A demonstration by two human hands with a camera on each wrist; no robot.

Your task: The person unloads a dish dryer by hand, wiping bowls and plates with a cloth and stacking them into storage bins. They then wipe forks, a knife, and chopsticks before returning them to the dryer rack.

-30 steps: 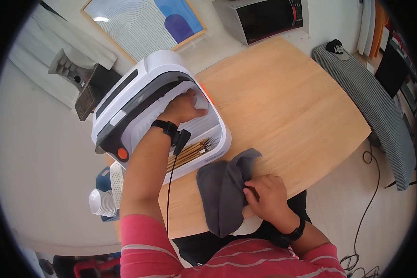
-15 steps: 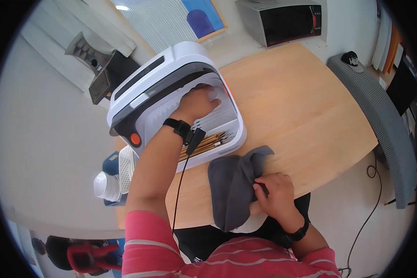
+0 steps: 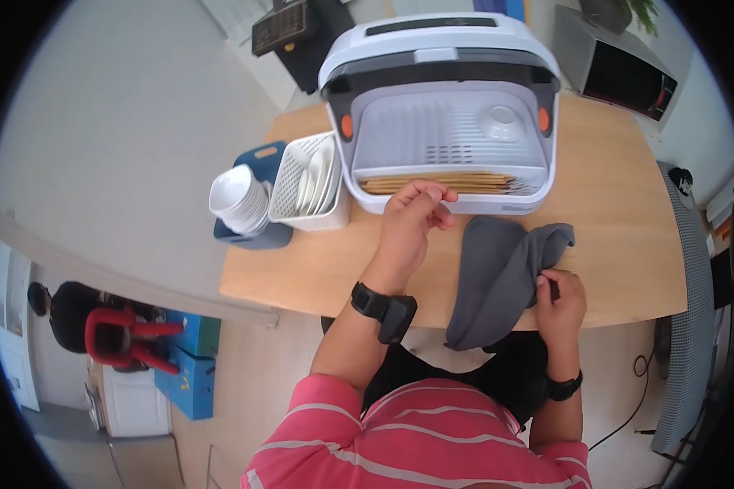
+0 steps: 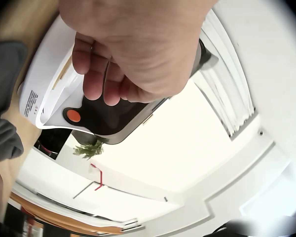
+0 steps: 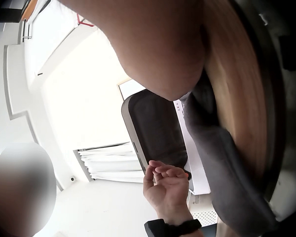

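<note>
My left hand (image 3: 413,220) hangs in front of a white dish cabinet (image 3: 448,202), fingers loosely curled and holding nothing; the left wrist view shows the bent fingers (image 4: 92,81) too. The cabinet's dark lid (image 3: 448,69) is raised. Inside, one small white bowl (image 3: 501,124) sits at the right of the ribbed rack (image 3: 408,122). Chopsticks (image 3: 465,181) and several forks (image 3: 520,186) lie along the front tray. At the table's near edge my right hand (image 3: 561,303) holds the side of a crumpled grey cloth (image 3: 493,281) between thumb and fingers.
Left of the cabinet stands a white perforated basket (image 3: 334,213) with white dishes (image 3: 318,183). Beside it, a blue bin (image 3: 273,236) carries stacked white bowls (image 3: 240,200). A microwave (image 3: 624,69) is at the back right, beyond the wooden table (image 3: 620,204).
My left hand has come out of the cabinet's rack toward me, leaving a bowl there. The head view has swung left. My right hand stays at the cloth.
</note>
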